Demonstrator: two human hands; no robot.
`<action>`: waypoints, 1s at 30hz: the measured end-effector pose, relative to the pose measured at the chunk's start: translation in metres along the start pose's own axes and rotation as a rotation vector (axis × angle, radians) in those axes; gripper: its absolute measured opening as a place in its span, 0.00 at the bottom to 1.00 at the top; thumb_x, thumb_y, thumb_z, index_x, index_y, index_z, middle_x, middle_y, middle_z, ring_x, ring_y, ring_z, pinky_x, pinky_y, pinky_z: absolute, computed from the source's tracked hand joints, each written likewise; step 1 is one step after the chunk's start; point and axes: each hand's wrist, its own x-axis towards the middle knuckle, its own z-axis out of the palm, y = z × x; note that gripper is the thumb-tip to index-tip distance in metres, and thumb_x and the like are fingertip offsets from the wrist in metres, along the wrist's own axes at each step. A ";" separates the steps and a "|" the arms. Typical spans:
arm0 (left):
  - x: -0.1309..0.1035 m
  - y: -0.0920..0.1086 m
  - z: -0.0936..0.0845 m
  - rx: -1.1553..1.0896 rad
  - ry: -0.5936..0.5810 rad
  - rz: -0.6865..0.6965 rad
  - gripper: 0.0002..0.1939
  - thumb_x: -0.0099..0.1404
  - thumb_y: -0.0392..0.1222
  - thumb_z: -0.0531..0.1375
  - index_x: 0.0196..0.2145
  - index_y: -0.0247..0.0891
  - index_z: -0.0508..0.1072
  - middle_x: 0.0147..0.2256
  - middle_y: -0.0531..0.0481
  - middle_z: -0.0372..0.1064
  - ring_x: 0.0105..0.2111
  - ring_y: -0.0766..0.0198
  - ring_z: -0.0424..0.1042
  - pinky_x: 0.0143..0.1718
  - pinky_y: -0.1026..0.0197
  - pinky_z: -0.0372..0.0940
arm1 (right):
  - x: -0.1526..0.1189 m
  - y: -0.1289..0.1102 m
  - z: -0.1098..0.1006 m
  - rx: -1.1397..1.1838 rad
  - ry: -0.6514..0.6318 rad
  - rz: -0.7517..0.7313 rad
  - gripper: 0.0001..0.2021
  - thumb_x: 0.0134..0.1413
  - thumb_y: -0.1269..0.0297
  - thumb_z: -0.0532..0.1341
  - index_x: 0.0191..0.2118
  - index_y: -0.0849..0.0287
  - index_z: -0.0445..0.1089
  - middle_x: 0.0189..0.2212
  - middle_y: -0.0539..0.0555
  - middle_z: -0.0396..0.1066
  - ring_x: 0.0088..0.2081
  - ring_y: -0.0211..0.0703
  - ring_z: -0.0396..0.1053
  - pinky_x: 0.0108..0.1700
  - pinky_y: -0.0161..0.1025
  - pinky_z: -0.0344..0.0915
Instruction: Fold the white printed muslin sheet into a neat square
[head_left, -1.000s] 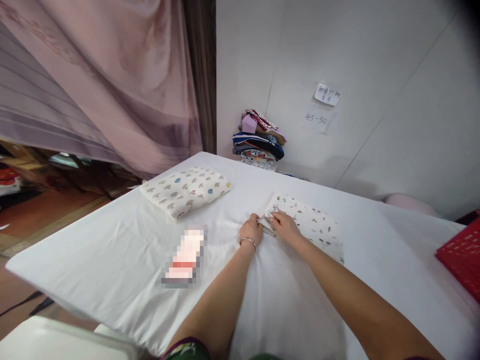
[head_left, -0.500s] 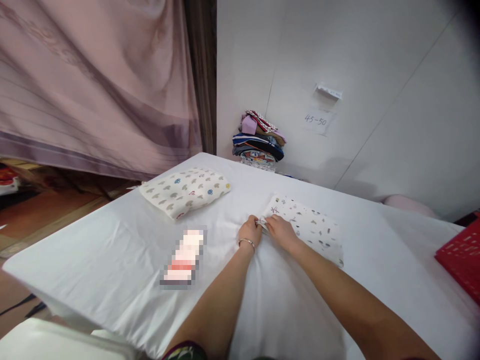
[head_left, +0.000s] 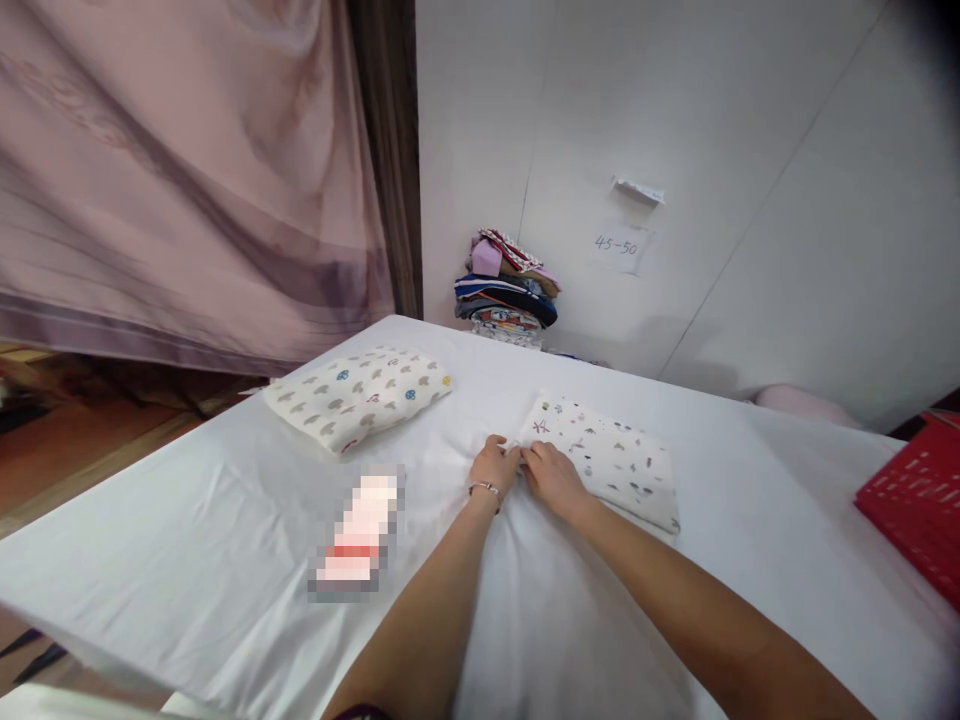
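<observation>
A flat white rectangle of folded cloth (head_left: 626, 450), printed with small figures, lies on the white-covered table (head_left: 750, 560). At its near left corner, my left hand (head_left: 493, 468) pinches the edge, a bracelet round the wrist. Close beside it, my right hand (head_left: 556, 482) has its fingers closed on the same edge, thumb side toward the left hand. The exact grip is partly hidden by the fingers. Apart from both hands, to the left, rests a plump cream pillow (head_left: 360, 398) with grey, blue and yellow motifs.
A blurred-out phone-shaped object (head_left: 358, 535) lies left of my forearms. Stacked folded clothes (head_left: 507, 285) stand behind the far edge by the wall. On the right is a red perforated basket (head_left: 915, 495). A pink curtain (head_left: 187, 180) hangs at left.
The view has shifted slightly. My fingers have moved a little along the folded cloth's edge; the left index finger is now more raised. The cloth and pillow stay in place.
</observation>
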 end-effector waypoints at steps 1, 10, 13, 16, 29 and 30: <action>0.000 0.000 0.000 0.019 -0.003 0.004 0.18 0.57 0.49 0.53 0.43 0.39 0.64 0.38 0.47 0.72 0.38 0.60 0.70 0.37 0.61 0.60 | -0.004 0.001 -0.003 0.018 -0.003 -0.016 0.12 0.57 0.67 0.50 0.45 0.59 0.64 0.37 0.56 0.64 0.40 0.44 0.60 0.40 0.39 0.56; 0.000 0.001 0.001 0.076 -0.015 -0.008 0.18 0.58 0.46 0.52 0.46 0.40 0.61 0.40 0.47 0.71 0.40 0.58 0.70 0.38 0.61 0.60 | -0.121 0.084 -0.033 0.025 0.096 0.148 0.13 0.57 0.61 0.48 0.38 0.54 0.69 0.35 0.56 0.66 0.37 0.45 0.63 0.39 0.43 0.61; 0.000 0.002 0.002 0.084 -0.009 0.003 0.18 0.58 0.47 0.52 0.46 0.40 0.61 0.41 0.46 0.71 0.40 0.57 0.70 0.38 0.60 0.60 | -0.168 0.107 -0.034 -0.006 0.161 0.150 0.12 0.56 0.61 0.51 0.43 0.52 0.68 0.40 0.57 0.66 0.41 0.48 0.63 0.42 0.46 0.62; 0.000 0.001 0.001 0.075 -0.005 0.020 0.18 0.59 0.47 0.51 0.46 0.40 0.61 0.39 0.48 0.71 0.40 0.58 0.70 0.37 0.61 0.60 | -0.193 0.110 -0.035 0.006 0.203 0.208 0.13 0.55 0.61 0.51 0.44 0.51 0.68 0.42 0.57 0.65 0.43 0.48 0.63 0.42 0.45 0.64; 0.002 -0.001 -0.002 0.060 0.004 0.041 0.18 0.60 0.47 0.50 0.47 0.39 0.59 0.36 0.48 0.72 0.38 0.59 0.70 0.36 0.61 0.60 | -0.146 0.080 -0.040 0.063 0.155 0.055 0.17 0.55 0.66 0.50 0.51 0.54 0.62 0.50 0.57 0.62 0.52 0.48 0.58 0.52 0.50 0.55; 0.002 0.000 -0.002 0.066 0.005 0.031 0.18 0.60 0.47 0.50 0.47 0.39 0.59 0.37 0.48 0.72 0.38 0.58 0.70 0.36 0.60 0.60 | -0.148 0.080 -0.035 0.062 0.118 0.038 0.18 0.55 0.66 0.50 0.52 0.55 0.61 0.52 0.57 0.61 0.52 0.48 0.57 0.53 0.51 0.54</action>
